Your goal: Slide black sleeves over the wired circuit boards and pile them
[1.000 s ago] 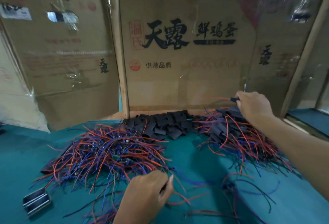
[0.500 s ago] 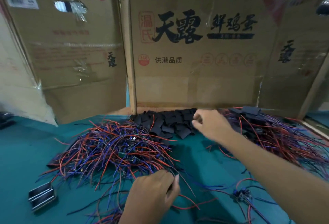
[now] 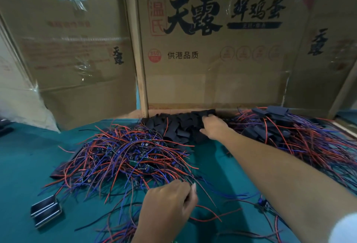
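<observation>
R hand [image 3: 213, 128] reaches onto heap of black sleeves [image 3: 179, 127] at back by cardboard wall [image 3: 212, 80]; fingers curled into heap, what they hold can't tell. L hand [image 3: 170, 204] near front, fingers curled, pinching wires at edge of tangle of bare wired boards [image 3: 125, 156] on green table [image 3: 23, 165]. Sleeved boards piled at R [image 3: 289, 128]. Metal clips [image 3: 46, 211] front L.

Centre cardboard panel [image 3: 212, 80]: large black brush characters 天露, a red boxed seal reading 温氏 at their left, smaller 鲜鸡蛋 at right above a dark banner whose lettering is illegible; below, 供港品质 beside a red round badge marked 360. Left cardboard panel [image 3: 77, 72] and right cardboard panel [image 3: 316, 80]: vertical 天露.
</observation>
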